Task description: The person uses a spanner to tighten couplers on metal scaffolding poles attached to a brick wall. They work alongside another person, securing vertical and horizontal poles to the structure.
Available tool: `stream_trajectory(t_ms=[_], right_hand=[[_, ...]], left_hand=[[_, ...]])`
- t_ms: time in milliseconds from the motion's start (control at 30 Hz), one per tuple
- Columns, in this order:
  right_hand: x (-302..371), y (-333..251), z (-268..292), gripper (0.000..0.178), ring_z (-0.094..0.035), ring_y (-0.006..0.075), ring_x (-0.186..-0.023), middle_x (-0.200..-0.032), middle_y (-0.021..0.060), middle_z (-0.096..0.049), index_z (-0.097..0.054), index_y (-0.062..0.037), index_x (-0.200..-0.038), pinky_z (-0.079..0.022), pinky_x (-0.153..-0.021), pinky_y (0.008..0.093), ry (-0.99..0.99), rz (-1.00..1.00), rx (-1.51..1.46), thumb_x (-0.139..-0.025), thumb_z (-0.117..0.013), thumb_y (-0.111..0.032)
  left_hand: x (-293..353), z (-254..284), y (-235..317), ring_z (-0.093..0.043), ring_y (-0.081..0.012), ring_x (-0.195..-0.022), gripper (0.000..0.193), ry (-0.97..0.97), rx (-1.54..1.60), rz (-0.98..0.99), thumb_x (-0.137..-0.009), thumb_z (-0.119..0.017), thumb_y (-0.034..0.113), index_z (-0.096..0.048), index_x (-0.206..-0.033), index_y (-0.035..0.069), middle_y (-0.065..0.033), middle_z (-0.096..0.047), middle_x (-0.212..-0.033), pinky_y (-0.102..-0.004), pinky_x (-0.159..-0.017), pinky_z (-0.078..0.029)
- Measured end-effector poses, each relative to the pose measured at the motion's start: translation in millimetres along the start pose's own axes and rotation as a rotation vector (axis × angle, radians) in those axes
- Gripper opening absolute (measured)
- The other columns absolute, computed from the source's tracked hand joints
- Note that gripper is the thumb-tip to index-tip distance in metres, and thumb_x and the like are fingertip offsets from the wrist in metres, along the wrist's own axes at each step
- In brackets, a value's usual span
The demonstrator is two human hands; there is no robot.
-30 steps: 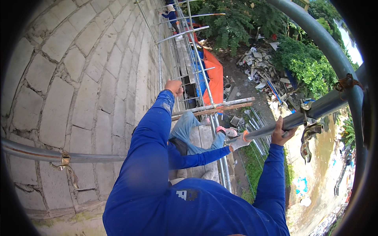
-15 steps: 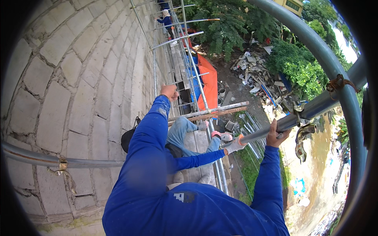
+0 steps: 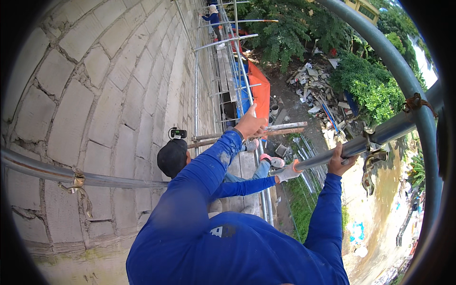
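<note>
My right hand is wrapped round a thick grey scaffold pipe that slants up to the right. Just beyond it a metal coupler sits on the pipe, and a second, loose-hanging clamp dangles below. A co-worker's white-gloved hand holds the pipe's lower end, beside an orange band. My left hand is stretched forward in the air with its fingers partly apart and nothing visible in it. Behind it, two scaffold tubes cross the view; I see no contact with them.
A block wall rises on the left, with a horizontal pipe and clamp before it. The co-worker in a dark cap is below on planks. A curved pipe arches at right. Far below lie rubble and an orange tarp.
My left hand has swung right and its fingers have loosened from a fist. The co-worker's capped head has come into sight by the wall. My right hand keeps its hold on the pipe.
</note>
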State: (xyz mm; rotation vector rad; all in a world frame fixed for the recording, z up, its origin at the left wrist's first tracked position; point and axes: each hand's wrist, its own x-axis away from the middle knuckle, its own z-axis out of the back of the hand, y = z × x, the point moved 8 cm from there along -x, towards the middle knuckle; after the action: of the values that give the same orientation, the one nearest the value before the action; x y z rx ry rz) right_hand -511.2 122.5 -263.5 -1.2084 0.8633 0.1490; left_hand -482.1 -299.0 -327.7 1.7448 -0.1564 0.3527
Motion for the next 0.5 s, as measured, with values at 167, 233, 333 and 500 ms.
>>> stream_trajectory(t_ms=[167, 233, 333, 500], right_hand=[[-1.8, -10.9, -0.8, 0.064, -0.063, 0.0236, -0.108, -0.125, 0.0205, -0.063, -0.049, 0.0095, -0.137, -0.051, -0.096, 0.0364, 0.029, 0.016, -0.007, -0.089, -0.082, -0.018], [-2.0, -21.1, -1.6, 0.065, -0.063, 0.023, -0.108, -0.125, 0.0201, -0.063, -0.049, 0.009, -0.136, -0.052, -0.096, 0.0365, 0.028, 0.004, -0.015, -0.088, -0.083, -0.019], [-3.0, -25.7, -4.5, 0.065, -0.065, 0.0226, -0.104, -0.12, 0.0187, -0.065, -0.05, 0.0082, -0.136, -0.053, -0.092, 0.0358, 0.019, 0.007, -0.028, -0.088, -0.083, -0.02], [-5.9, -23.6, -10.4, 0.06, -0.067, 0.02, -0.094, -0.109, 0.0165, -0.068, -0.054, 0.0055, -0.13, -0.055, -0.084, 0.035, -0.014, -0.022, -0.054, -0.086, -0.084, -0.022]], left_hand=[[41.8, -16.5, -18.0, -0.058, -0.016, -0.058, 0.101, -0.035, -0.172, 0.029, -0.094, -0.068, 0.01, 0.002, -0.167, 0.01, -0.0113, -0.064, -0.08, -0.0333, -0.052, -0.048], [30.4, 27.2, -6.4, -0.06, -0.0173, -0.059, 0.1, 0.126, -0.042, 0.07, -0.093, -0.068, 0.012, 0.001, -0.167, 0.011, -0.0121, -0.065, -0.081, -0.0344, -0.052, -0.049], [5.8, 108.6, 2.4, -0.059, -0.0186, -0.057, 0.098, 0.355, 0.022, 0.127, -0.093, -0.067, 0.016, -0.002, -0.166, 0.015, -0.0127, -0.065, -0.082, -0.0384, -0.054, -0.052], [-11.3, 192.4, 8.3, -0.059, -0.0182, -0.056, 0.09, 0.428, 0.038, 0.199, -0.091, -0.065, 0.014, -0.012, -0.163, 0.005, -0.0141, -0.064, -0.078, -0.0388, -0.052, -0.052]])
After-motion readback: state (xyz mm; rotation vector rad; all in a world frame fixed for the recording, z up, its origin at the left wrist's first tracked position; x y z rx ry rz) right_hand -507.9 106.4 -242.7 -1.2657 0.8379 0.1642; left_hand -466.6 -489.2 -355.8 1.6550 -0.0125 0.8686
